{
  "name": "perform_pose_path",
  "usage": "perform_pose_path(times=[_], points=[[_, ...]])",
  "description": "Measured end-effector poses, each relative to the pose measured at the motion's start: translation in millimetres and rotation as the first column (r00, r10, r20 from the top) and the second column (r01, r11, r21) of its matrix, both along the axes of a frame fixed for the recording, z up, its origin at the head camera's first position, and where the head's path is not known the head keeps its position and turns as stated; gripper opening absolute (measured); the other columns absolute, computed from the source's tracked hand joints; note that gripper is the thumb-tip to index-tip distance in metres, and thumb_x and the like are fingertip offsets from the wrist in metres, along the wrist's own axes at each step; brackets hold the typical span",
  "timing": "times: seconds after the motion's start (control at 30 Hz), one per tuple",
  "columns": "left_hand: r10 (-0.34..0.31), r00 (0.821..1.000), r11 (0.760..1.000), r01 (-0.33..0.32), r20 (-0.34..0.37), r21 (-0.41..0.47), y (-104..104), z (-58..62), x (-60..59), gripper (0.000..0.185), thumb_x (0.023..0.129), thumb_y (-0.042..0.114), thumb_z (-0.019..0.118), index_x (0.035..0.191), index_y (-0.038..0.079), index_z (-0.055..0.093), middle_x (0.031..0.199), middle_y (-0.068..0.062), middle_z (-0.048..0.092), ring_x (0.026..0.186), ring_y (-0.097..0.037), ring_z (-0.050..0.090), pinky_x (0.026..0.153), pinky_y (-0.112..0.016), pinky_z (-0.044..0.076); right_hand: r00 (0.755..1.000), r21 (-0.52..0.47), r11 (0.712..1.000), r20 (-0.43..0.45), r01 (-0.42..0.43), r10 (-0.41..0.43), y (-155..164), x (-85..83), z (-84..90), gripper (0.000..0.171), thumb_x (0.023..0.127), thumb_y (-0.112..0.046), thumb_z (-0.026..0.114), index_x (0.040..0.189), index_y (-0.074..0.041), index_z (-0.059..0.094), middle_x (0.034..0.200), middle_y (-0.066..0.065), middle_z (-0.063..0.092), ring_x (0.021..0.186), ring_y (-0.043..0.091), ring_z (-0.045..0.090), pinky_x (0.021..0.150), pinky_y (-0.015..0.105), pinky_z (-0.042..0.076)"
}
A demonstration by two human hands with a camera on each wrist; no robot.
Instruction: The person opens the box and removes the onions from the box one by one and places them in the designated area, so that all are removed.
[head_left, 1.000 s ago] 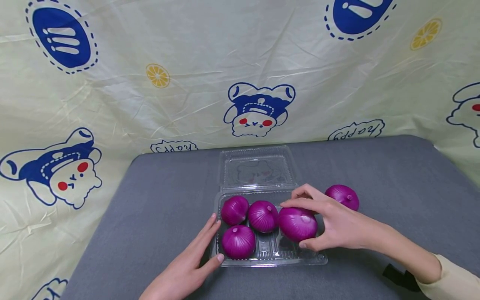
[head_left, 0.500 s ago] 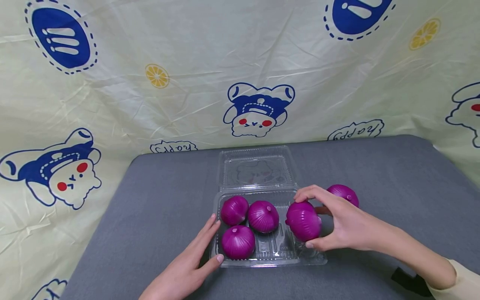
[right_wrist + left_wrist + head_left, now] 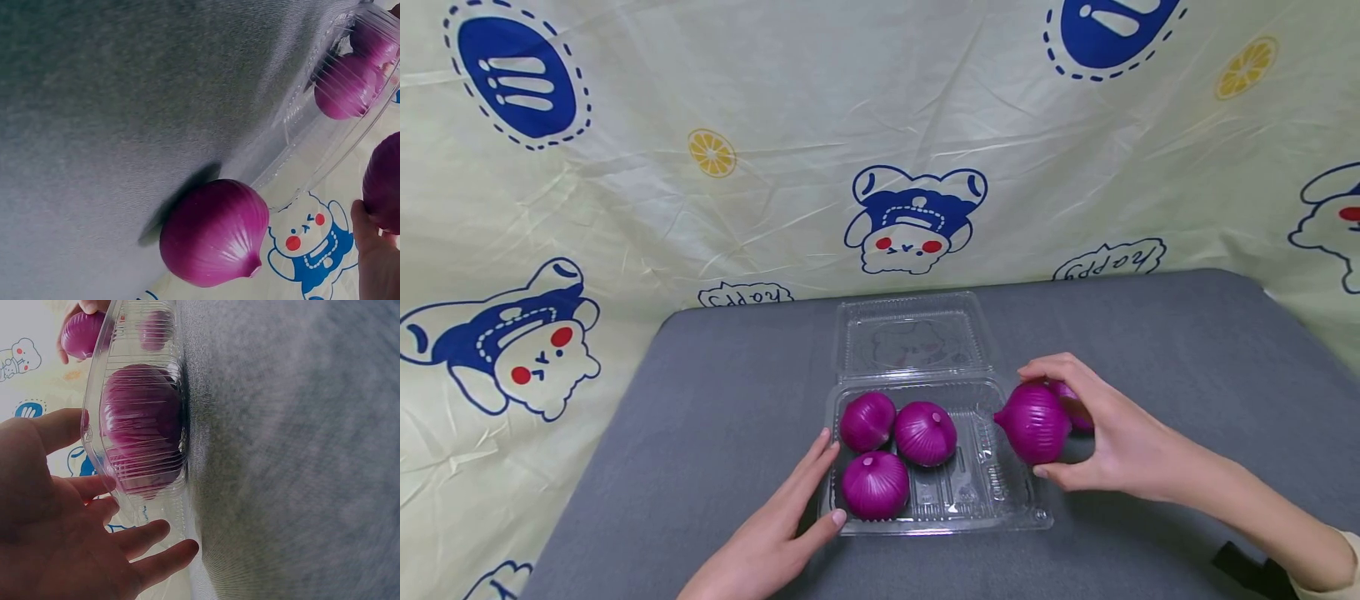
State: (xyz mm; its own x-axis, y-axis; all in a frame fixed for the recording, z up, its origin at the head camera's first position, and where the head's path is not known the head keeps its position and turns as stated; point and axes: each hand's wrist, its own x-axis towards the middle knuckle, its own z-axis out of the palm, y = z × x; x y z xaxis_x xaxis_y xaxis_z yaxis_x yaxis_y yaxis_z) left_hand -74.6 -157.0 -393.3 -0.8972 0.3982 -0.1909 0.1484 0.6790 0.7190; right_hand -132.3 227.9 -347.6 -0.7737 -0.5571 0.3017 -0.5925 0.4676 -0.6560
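A purple onion [image 3: 1034, 423] is gripped between the thumb and fingers of my right hand [image 3: 1112, 442], raised over the right edge of a clear plastic clamshell box [image 3: 977, 492]. Three more purple onions sit in the box's left part: one at the back left [image 3: 867, 421], one beside it [image 3: 926, 434] and one at the front left [image 3: 876, 486]. My left hand [image 3: 767, 525] touches the box's left rim with its fingers extended, as the left wrist view also shows. Behind the held onion, another onion [image 3: 215, 234] lies on the cloth, largely hidden in the head view.
The box's lid [image 3: 913, 337] lies folded back toward the rear of the grey cloth-covered table [image 3: 737, 383]. A pale printed curtain [image 3: 775, 217] hangs behind the table. A dark object [image 3: 1251, 568] shows below my right forearm.
My right hand has lifted the onion out of the box's right part and carried it rightward, turning its pointed tip to the left. My left hand has stayed at the rim.
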Motion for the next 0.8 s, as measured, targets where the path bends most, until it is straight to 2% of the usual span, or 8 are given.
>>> perform_pose_path(times=[0.13,0.3,0.5,0.57,0.67,0.8], points=[[0.001,1.0,1.0,-0.001,0.005,0.0,0.0,-0.3,-0.5,0.069,0.09,0.055,0.05,0.147,0.041,0.014,0.152,0.023,0.002,0.139,-0.011,0.011,0.105,-0.052,0.026,1.0,0.007,1.0,-0.025,0.01,-0.01,3.9,0.7,0.6,0.085,0.062,-0.026,0.089,0.133,-0.023,0.042,0.129,-0.007,0.04,0.104,0.01,0.052,0.071,0.028,0.054],[0.003,1.0,1.0,-0.003,-0.002,-0.004,0.0,-0.5,0.0,0.069,0.09,0.055,0.05,0.147,0.042,0.013,0.152,0.024,0.001,0.139,-0.011,0.012,0.104,-0.052,0.027,0.993,0.026,0.998,-0.106,0.048,-0.045,9.7,1.0,3.0,0.081,0.059,-0.028,0.09,0.128,-0.022,0.049,0.128,-0.007,0.044,0.107,0.009,0.049,0.071,0.026,0.053],[-0.003,1.0,1.0,0.003,-0.03,0.0,-0.4,-0.8,1.8,0.069,0.091,0.052,0.05,0.148,0.04,0.013,0.152,0.024,0.001,0.139,-0.008,0.011,0.105,-0.05,0.027,0.972,0.083,0.987,-0.2,0.14,-0.121,22.3,3.6,6.2,0.084,0.054,-0.034,0.092,0.127,-0.023,0.053,0.127,-0.009,0.048,0.109,0.007,0.046,0.076,0.018,0.048],[-0.001,1.0,1.0,0.001,-0.03,0.001,-0.4,-0.8,1.8,0.069,0.091,0.052,0.05,0.148,0.04,0.013,0.152,0.024,0.001,0.139,-0.008,0.011,0.105,-0.05,0.027,0.967,0.113,0.976,-0.198,0.188,-0.163,26.8,5.1,7.4,0.085,0.053,-0.037,0.091,0.127,-0.026,0.052,0.127,-0.012,0.047,0.111,0.005,0.043,0.076,0.02,0.048],[0.002,1.0,1.0,-0.002,-0.011,-0.001,-0.2,-0.6,1.0,0.069,0.091,0.052,0.05,0.148,0.041,0.013,0.152,0.024,0.001,0.139,-0.01,0.011,0.105,-0.051,0.027,0.962,0.12,0.969,-0.194,0.217,-0.191,32.5,6.3,8.5,0.087,0.052,-0.035,0.092,0.128,-0.026,0.052,0.128,-0.011,0.047,0.109,0.005,0.044,0.077,0.018,0.046],[0.01,0.999,1.0,-0.01,0.031,-0.007,0.4,-0.4,-1.0,0.069,0.09,0.056,0.049,0.147,0.044,0.013,0.152,0.024,0.001,0.139,-0.014,0.013,0.103,-0.055,0.028,0.97,0.04,0.983,-0.173,0.179,-0.17,38.9,4.6,9.2,0.089,0.051,-0.022,0.094,0.128,-0.019,0.05,0.127,-0.005,0.047,0.107,0.008,0.046,0.083,0.01,0.041]])
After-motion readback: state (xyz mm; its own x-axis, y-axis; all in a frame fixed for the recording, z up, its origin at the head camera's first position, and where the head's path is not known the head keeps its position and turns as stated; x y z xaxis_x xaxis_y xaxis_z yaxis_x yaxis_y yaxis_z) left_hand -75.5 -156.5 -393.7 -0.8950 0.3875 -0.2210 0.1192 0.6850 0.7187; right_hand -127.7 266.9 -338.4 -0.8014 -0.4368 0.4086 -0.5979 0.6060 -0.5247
